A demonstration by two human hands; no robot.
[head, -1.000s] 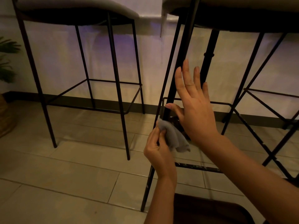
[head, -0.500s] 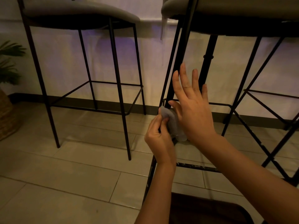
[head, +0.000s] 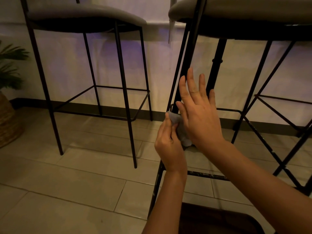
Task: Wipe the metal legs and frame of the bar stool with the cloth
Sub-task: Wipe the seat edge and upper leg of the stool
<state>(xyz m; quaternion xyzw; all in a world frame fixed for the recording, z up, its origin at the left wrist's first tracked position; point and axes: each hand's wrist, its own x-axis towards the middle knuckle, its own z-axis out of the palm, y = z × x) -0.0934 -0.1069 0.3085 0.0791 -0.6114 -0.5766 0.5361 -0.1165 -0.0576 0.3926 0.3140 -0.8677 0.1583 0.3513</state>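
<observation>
The bar stool in front of me has thin black metal legs; its near front leg slants down through the middle of the view. A small grey cloth is wrapped against that leg just below the footrest corner. My left hand pinches the cloth from the left. My right hand lies flat with fingers spread, its palm pressing the cloth and leg from the right. The scuffed lower crossbar runs behind my wrists. The part of the leg under the cloth is hidden.
A second, matching stool stands to the left on the tiled floor. A potted plant in a woven basket sits at the far left edge. A white wall with a dark baseboard is behind. More black legs cross at the right. A dark object lies at the bottom.
Both hands and the cloth have slid a little way up the stool's front leg, and my right palm has closed in over the cloth.
</observation>
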